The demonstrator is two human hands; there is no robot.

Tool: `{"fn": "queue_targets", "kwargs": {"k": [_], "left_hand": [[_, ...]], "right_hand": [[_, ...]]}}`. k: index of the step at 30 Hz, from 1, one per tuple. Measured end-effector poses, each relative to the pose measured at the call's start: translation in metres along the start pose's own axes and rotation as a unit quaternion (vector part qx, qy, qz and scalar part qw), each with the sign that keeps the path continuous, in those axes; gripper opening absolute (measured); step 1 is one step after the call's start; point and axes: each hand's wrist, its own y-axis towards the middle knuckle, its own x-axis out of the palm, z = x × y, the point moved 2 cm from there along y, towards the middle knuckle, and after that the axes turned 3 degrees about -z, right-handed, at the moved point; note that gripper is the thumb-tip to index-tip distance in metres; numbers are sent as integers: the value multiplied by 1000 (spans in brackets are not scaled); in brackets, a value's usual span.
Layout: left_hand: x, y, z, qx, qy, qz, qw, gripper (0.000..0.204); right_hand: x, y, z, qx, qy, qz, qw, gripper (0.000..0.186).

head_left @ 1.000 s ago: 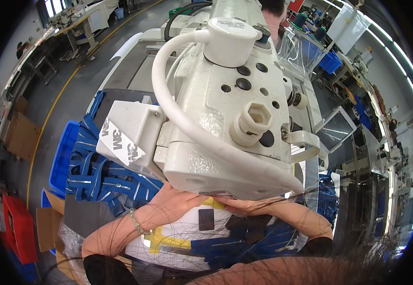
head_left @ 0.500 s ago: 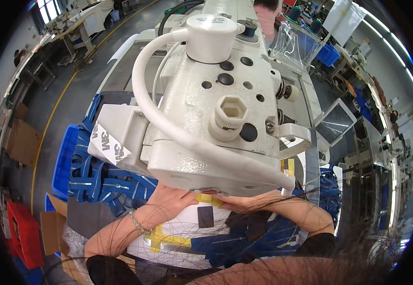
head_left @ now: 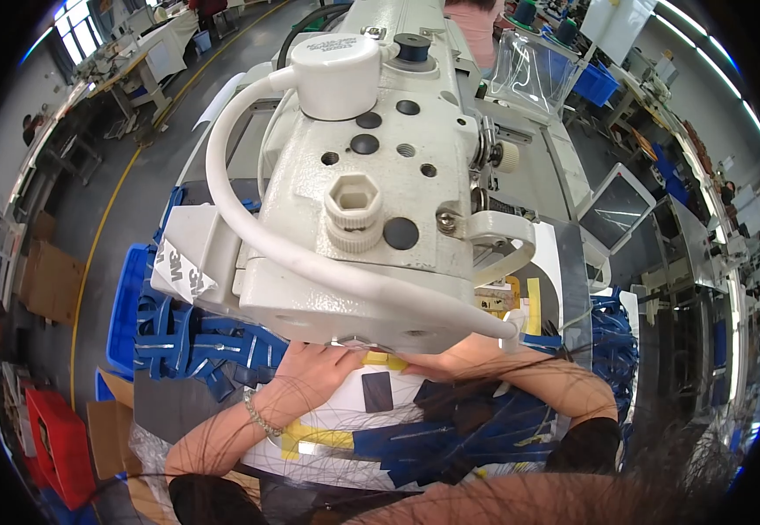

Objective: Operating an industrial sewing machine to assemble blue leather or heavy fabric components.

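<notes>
A: Nearest item?
B: White sheet (head_left: 345,411), with yellow tape (head_left: 323,437) and dark blue strips (head_left: 432,448) across it. Its far part runs under the front of the white machine head (head_left: 310,188).
A: Hands?
B: Left hand (head_left: 312,376) and right hand (head_left: 445,357) on that far part, close together, either side of a yellow tab (head_left: 383,360). Fingertips partly hidden; cannot tell whether they grip or only press.
A: Handling?
B: By judgement: light, thin, bendable; strips soft, taped spots probably stiffer. Best hold: side edges, palms spread, fingers clear of the machine's underside.
A: Containers?
B: Open cardboard box (head_left: 108,430) at left, clear plastic (head_left: 147,448) against it; inside unclear. Red bin (head_left: 58,446), contents not made out. Blue bin (head_left: 122,311) beyond, beside blue straps (head_left: 205,346) on the counter (head_left: 165,407); contents unclear. Far right, blue crate (head_left: 596,85), too small to read.
</notes>
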Motion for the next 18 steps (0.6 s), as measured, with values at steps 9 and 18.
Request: {"fn": "queue_targets", "kwargs": {"k": [9, 18], "left_hand": [[-2, 0, 3, 5, 42, 43, 998, 26], [-2, 3, 2, 0, 29, 53, 998, 31]], "right_hand": [[5, -9, -14, -64, -92, 66, 991, 34], [14, -11, -8, -81, -55, 70, 993, 34]]}}
